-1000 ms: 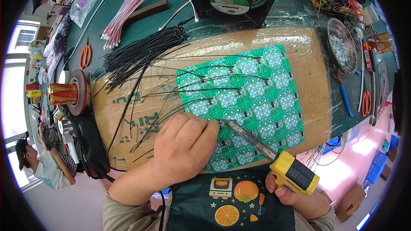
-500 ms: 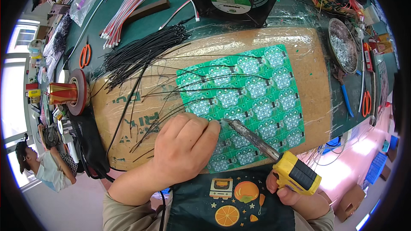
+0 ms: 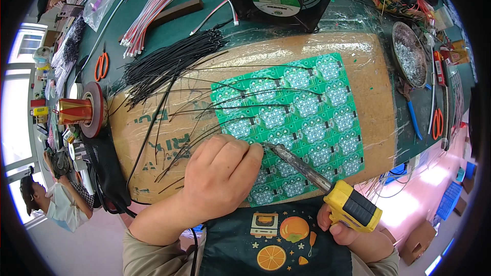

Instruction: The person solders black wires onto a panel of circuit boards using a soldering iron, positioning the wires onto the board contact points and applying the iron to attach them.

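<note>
A green circuit board panel with rows of repeated round patterns lies tilted on a brown cardboard sheet. Thin black wires run from its left part toward a bundle of black wires. My left hand is closed in a pinch over the board's left side, on a black wire; its fingers hide most of that wire. In my right hand, at the board's lower right, is a soldering iron with a yellow and black handle. Its dark tip touches or nearly touches the board beside my left fingertips.
A black fan stands behind the board. To the left are a solder spool and orange-handled scissors. A metal dish of small bits and blue-handled pliers lie right. Two other people are at the far left.
The soldering iron and my right hand have shifted very slightly left. My left hand and the board stay in place. The people at the left have moved a little.
</note>
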{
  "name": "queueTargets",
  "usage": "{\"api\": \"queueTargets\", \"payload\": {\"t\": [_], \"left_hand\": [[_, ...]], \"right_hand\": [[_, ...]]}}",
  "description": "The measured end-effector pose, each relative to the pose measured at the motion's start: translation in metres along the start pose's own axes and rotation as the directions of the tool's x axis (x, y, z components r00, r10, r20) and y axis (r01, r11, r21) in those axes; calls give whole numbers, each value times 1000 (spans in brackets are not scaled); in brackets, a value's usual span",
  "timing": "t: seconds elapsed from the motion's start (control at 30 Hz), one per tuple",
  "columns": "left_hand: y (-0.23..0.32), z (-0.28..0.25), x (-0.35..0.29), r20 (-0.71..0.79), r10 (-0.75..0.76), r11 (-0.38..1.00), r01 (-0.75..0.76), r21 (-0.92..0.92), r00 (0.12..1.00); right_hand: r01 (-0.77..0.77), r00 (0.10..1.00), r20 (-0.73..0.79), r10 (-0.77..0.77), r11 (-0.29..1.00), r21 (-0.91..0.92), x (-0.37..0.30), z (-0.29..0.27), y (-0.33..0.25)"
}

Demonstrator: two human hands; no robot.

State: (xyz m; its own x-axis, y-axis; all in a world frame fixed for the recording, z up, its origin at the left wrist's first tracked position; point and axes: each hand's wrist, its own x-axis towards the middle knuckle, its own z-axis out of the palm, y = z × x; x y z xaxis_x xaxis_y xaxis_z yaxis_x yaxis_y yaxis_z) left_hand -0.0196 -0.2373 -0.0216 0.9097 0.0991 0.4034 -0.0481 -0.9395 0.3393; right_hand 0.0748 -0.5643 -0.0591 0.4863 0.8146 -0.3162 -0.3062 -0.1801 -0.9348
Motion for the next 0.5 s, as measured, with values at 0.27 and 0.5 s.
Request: {"api": "queueTargets", "payload": {"t": [0.27,0.5], "left_hand": [[2,-2,0,2,4,1000,-4,5,1000],[1,-2,-1,1,6,1000,-6,6,1000]], "right_hand": [[140,988,-99,-120,963,231,6,13,-2],[32,999,-26,-28,989,144,4,3,-5]]}}
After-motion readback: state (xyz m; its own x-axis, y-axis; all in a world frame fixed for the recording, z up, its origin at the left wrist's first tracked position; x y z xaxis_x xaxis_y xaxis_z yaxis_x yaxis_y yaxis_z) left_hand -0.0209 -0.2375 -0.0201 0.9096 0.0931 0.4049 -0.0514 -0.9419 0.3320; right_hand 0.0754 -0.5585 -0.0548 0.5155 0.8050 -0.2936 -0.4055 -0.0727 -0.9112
